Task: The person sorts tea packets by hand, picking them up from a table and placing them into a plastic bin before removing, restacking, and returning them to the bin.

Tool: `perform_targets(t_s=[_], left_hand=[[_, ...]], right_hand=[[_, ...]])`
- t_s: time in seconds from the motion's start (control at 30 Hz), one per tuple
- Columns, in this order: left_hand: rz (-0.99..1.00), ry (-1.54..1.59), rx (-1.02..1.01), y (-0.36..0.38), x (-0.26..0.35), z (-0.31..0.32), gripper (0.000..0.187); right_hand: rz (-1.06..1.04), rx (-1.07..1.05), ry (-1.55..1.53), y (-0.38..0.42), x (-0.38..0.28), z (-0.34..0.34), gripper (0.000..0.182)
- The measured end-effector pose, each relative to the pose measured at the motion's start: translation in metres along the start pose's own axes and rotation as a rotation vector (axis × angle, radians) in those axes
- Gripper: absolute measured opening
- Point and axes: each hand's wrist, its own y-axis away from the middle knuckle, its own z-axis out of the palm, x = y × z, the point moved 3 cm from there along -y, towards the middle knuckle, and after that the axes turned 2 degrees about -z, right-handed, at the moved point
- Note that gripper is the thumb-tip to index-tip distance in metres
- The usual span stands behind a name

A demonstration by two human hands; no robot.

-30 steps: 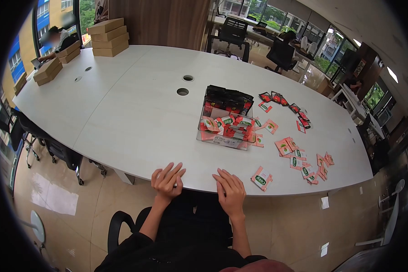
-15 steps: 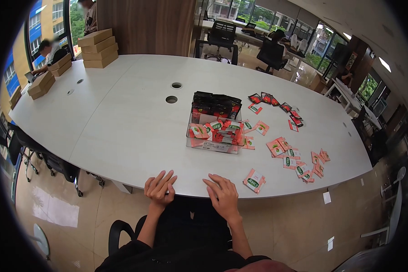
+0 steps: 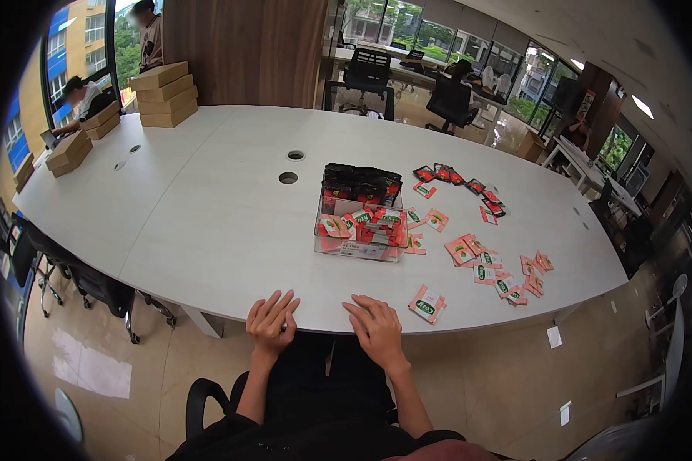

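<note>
My left hand (image 3: pixel 270 323) rests at the table's near edge, its fingers stretched out. A tiny dark-and-white spot shows by its thumb, too small to make out. My right hand (image 3: pixel 377 330) lies at the same edge, fingers spread, holding nothing. Beyond the hands stands a clear plastic bin (image 3: pixel 359 250), with black-and-red packets (image 3: pixel 361 184) upright in its back part and pink Cozy packets (image 3: pixel 388 217) heaped in front. Nearest to my right hand is a single pink Cozy packet (image 3: pixel 427 304), lying flat and apart from it.
Pink packets (image 3: pixel 484 273) lie scattered on the white table (image 3: pixel 207 207) to the right. Several black-and-red packets (image 3: pixel 448 174) form a curve behind them. Cardboard boxes (image 3: pixel 165 96) are stacked at the far left, near two people. Two cable holes (image 3: pixel 288 178) lie behind the bin.
The camera view has shifted slightly, so the table and packets appear a little displaced. Both hands keep their place and pose.
</note>
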Motion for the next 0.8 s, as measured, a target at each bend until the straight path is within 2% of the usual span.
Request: perform_targets(t_s=[0.33,0.43,0.5,0.53,0.6,0.8], left_hand=[[-0.008,-0.031,-0.01,0.003,-0.002,0.001,0.028],[-0.07,0.016,-0.105,-0.004,0.006,-0.009,0.028],[-0.183,0.024,-0.3,-0.015,0.013,-0.012,0.035],[-0.184,0.018,-0.297,-0.019,0.015,-0.014,0.035],[-0.133,-0.082,-0.503,-0.021,0.019,-0.011,0.048],[-0.095,-0.072,-0.63,-0.038,0.023,0.007,0.056]], right_hand=[[0.0,-0.012,0.011,-0.002,-0.002,-0.002,0.028],[0.024,-0.056,0.004,-0.001,-0.004,-0.005,0.03],[0.008,-0.08,-0.009,-0.003,-0.003,-0.007,0.032],[0.003,-0.08,-0.014,-0.005,-0.001,-0.01,0.032],[0.026,-0.131,-0.046,-0.006,0.002,-0.016,0.034],[0.028,-0.16,0.052,-0.015,0.006,-0.015,0.035]])
